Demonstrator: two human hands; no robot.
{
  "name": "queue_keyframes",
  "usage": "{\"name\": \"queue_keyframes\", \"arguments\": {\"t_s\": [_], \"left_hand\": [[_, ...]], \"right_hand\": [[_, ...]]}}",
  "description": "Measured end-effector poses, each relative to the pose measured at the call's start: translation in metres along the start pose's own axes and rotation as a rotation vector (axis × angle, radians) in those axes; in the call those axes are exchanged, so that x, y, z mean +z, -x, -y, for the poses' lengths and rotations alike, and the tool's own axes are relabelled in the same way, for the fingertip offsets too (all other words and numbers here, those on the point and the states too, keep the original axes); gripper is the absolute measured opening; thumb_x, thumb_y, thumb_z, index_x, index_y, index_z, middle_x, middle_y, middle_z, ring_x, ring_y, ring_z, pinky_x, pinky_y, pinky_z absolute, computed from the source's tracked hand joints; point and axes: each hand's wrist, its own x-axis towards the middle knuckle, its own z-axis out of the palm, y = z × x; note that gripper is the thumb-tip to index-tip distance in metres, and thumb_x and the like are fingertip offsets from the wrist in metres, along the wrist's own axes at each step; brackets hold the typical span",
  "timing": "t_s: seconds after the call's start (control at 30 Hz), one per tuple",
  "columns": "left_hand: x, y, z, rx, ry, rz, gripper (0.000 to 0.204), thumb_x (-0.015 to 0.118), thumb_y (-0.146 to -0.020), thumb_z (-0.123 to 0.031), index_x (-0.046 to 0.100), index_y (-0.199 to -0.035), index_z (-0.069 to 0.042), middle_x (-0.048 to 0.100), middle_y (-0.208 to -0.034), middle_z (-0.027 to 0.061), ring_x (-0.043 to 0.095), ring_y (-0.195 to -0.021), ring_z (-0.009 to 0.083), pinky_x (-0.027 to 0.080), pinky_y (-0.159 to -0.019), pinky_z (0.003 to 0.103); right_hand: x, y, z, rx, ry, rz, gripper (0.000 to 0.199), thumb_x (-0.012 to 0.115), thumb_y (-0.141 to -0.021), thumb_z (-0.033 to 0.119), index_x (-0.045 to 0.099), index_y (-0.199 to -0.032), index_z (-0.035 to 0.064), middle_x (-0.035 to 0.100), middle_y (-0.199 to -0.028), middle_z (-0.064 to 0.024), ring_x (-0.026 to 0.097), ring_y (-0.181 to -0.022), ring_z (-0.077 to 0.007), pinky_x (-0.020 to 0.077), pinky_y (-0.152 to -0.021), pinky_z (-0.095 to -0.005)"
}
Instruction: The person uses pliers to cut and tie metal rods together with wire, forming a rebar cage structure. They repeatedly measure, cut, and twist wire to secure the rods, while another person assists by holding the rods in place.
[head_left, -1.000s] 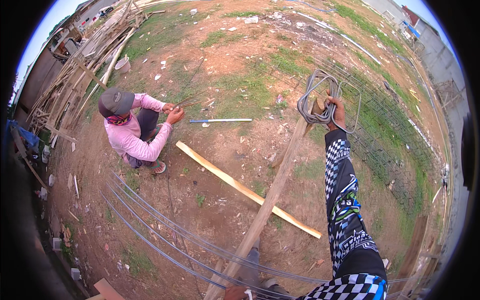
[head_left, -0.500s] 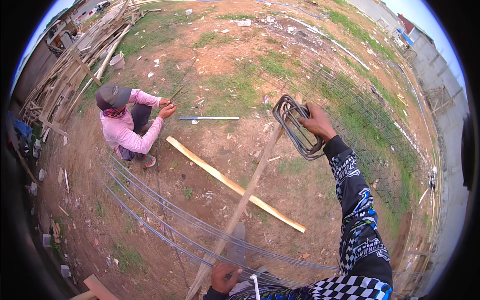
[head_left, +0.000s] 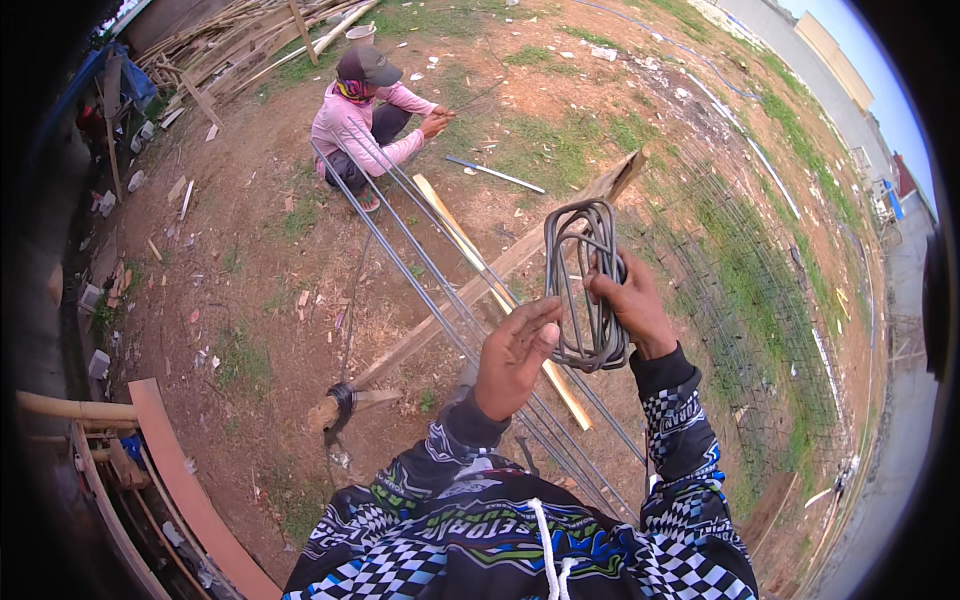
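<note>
Near first: the person's right hand (head_left: pixel 635 300) is curled round the right side of a bundle of bent metal loops (head_left: pixel 598 325), thumb over the near side. The left hand (head_left: pixel 515 360) is half curled, slack, gripping nothing that I can make out; its fingertips are at the bundle's left edge, and I can't tell whether they touch.

Risks, as I judge them: one hand bears the stack and I see no tie on it, so a slackened grip could let loops slide out or fan apart. Left fingers poked inside could be pinched if the loops shift. Dipped low, a loop could hook on the long metal bars (head_left: pixel 425 293) and jerk the bundle or drag the bars.

Position: bundle between the hands, out ahead of the chest, roughly upright, more to the right palm's side. Bars run slantwise beneath and to its left. Under those, a rough timber beam (head_left: pixel 520 250) and a pale plank (head_left: pixel 568 395) on the dirt. Dark coiled wire (head_left: pixel 341 400) round a wooden end, off left.

Farther out: a crouching co-worker (head_left: pixel 405 98) in pink, near the bars' far ends, so a dragged bar might reach them. Wire mesh (head_left: pixel 740 260) over grass, right.
</note>
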Motion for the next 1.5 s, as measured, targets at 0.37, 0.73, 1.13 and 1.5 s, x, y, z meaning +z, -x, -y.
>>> {"name": "queue_keyframes", "arguments": {"t_s": [0.37,0.73,1.13,1.5], "left_hand": [[-0.059,0.222,-0.033,-0.053,-0.122,-0.412,0.036,0.052,-0.099,-0.029,0.057,-0.119,0.001,0.063,-0.100,0.0028,0.057,-0.088,0.0073,0.045,-0.075,0.024],[-0.140,0.390,-0.049,-0.040,0.209,-1.029,0.039,0.047,-0.100,-0.038,0.056,-0.118,-0.006,0.064,-0.108,0.0065,0.063,-0.086,0.0156,0.053,-0.072,0.029],[-0.307,0.471,-0.020,0.059,0.394,-0.967,0.027,0.065,-0.088,-0.009,0.061,-0.112,0.003,0.065,-0.107,0.0081,0.063,-0.097,0.0188,0.051,-0.085,0.032],[-0.401,0.459,-0.087,0.015,0.463,-0.839,0.032,0.064,-0.084,-0.002,0.059,-0.116,0.000,0.066,-0.105,0.0070,0.064,-0.096,0.0175,0.051,-0.084,0.029]], "right_hand": [[0.194,0.202,-0.045,-0.093,-0.079,0.565,0.054,0.069,-0.071,0.001,0.050,-0.121,-0.0022,0.062,-0.102,-0.0080,0.060,-0.093,-0.0129,0.0485,-0.080,-0.0273],[0.349,0.287,-0.049,0.237,-0.313,0.831,0.033,0.058,-0.091,0.007,0.049,-0.122,-0.0017,0.063,-0.101,-0.0082,0.060,-0.086,-0.0132,0.0495,-0.077,-0.0287],[0.546,0.310,-0.070,-0.415,0.463,0.688,0.039,0.051,-0.094,0.037,0.061,-0.083,0.0016,0.061,-0.070,-0.0208,0.061,-0.071,-0.0414,0.0447,-0.065,-0.0518],[0.615,0.281,-0.035,-0.603,0.566,0.495,0.031,0.049,-0.096,0.032,0.054,-0.085,0.0034,0.059,-0.059,-0.0192,0.061,-0.058,-0.0395,0.0467,-0.052,-0.0480]]}}
